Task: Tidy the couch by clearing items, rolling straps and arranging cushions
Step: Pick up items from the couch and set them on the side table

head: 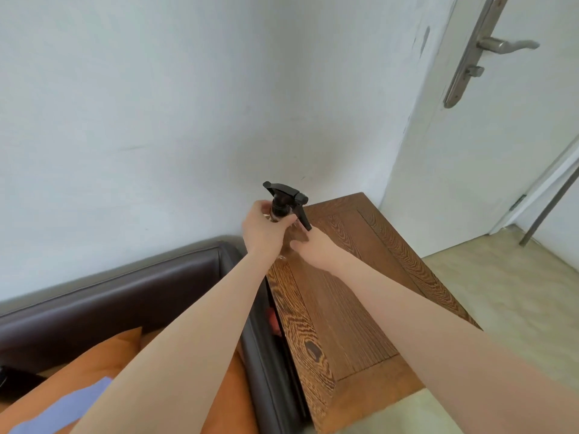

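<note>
a: why is the spray bottle (pixel 286 205) over by the wall and not on the couch (pixel 131 277)?

b: it looks like it's being cleared off. it's over the far corner of the wooden bench (pixel 360 292) just beside the couch arm, and i can't tell whether its base touches the wood yet.

a: and both hands on it?

b: the left hand (pixel 266 228) has its fingers curled round the neck, under the black trigger head. the right hand (pixel 313 245) is lower, at the clear body, probably steadying it; whether its fingers wrap the body or only rest against it, i can't tell.

a: which way does it point?

b: long axis upright, or nearly. the nozzle aims left toward the wall, the trigger lever hangs down to the right.

a: still on the couch?

b: orange cushions (pixel 103 355) and something lilac (pixel 72 405).
</note>
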